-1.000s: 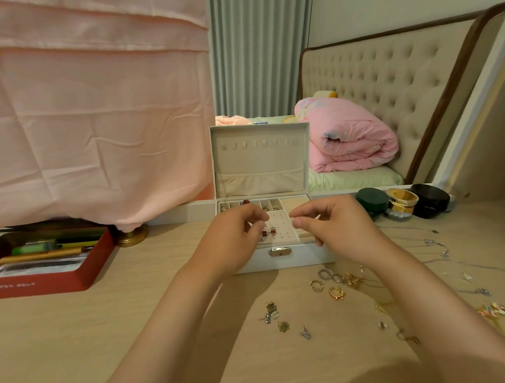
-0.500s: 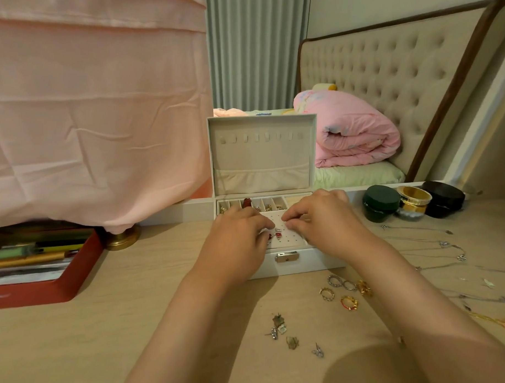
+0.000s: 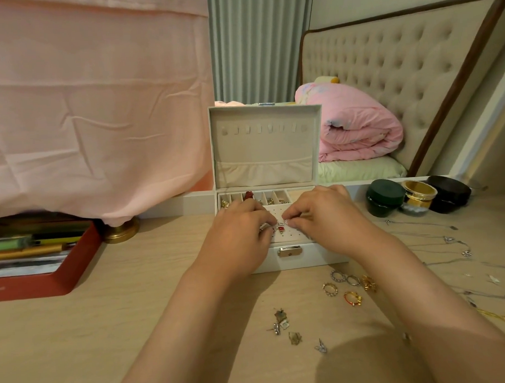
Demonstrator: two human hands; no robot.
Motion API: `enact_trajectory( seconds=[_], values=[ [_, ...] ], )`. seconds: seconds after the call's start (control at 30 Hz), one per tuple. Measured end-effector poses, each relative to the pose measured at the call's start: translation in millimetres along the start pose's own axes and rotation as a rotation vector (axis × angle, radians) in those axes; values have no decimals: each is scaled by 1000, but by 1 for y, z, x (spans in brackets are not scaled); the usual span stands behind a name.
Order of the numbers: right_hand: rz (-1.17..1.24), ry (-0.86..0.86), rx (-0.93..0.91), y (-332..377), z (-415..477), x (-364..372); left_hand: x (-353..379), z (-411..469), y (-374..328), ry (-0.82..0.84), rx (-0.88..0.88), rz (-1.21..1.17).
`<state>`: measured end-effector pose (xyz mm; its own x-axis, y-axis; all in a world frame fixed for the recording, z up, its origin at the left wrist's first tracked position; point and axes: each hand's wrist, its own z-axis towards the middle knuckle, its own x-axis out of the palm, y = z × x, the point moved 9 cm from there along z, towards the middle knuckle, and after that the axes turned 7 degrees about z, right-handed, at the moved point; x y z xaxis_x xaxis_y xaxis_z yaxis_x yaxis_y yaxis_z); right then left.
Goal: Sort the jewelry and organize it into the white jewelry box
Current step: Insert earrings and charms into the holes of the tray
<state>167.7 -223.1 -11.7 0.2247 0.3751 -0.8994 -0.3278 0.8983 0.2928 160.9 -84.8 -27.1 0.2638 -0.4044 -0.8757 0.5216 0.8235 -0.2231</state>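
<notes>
The white jewelry box [image 3: 305, 259] stands open at the table's middle, lid upright. Both hands hover over its perforated earring panel. My right hand [image 3: 323, 217] pinches a small silver earring [image 3: 285, 222] at its fingertips above the panel. My left hand [image 3: 241, 232] has its fingers curled next to a red-stone earring [image 3: 280, 229] set in the panel; what it holds is hidden. Small compartments at the box's back hold gold pieces [image 3: 270, 201]. Loose rings [image 3: 346, 287] and small earrings [image 3: 281, 322] lie on the table in front of the box.
Thin silver necklaces [image 3: 450, 239] spread over the table at the right. Green, gold and black round tins [image 3: 386, 196] stand at the back right. A red tray of pens [image 3: 48, 273] sits at the left beside a brass lamp base [image 3: 121, 229].
Both hands came down from above the box and closer together, onto the earring panel. The camera leaned in toward the box.
</notes>
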Motion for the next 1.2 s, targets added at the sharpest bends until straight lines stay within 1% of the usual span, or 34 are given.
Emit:
enact_trajectory(
  seconds=[0.07,0.13,0.23,0.37,0.43,0.47,0.53,0.6,0.67,0.73,0.8,0.97,1.07,1.13,1.2],
  values=[
    [48,-18,33,-5,-1,-4,-1,0,0,4,3,6],
    [45,-28,44,-5,-2,-7,-4,0,-1,2,1,-1],
    [3,11,26,1,-6,-4,-13,-3,-2,-21,-11,-43],
    [-9,-31,35,8,-17,-20,-29,-12,-9,-57,7,-93],
    [28,-38,12,16,-24,-31,-35,-18,-12,-62,20,-92],
    [68,-16,6,21,-29,-36,-39,-23,-13,-55,21,-99],
    [140,84,11,32,-38,-39,-43,-31,-16,-15,19,-121],
    [186,236,35,41,-52,-32,-39,-42,-20,71,16,-110],
    [219,428,92,45,-70,-17,-29,-55,-23,167,14,-84],
    [199,612,148,47,-89,3,-16,-67,-26,236,8,-97],
    [132,711,170,48,-101,16,-4,-75,-29,287,8,-139],
    [110,818,226,46,-112,33,10,-83,-30,297,28,-218],
    [134,832,202,48,-113,39,11,-85,-26,289,2,-252],
    [195,825,203,47,-111,40,12,-86,-26,270,0,-284],
    [350,784,206,46,-107,38,13,-87,-25,241,-26,-371]
  ],
)
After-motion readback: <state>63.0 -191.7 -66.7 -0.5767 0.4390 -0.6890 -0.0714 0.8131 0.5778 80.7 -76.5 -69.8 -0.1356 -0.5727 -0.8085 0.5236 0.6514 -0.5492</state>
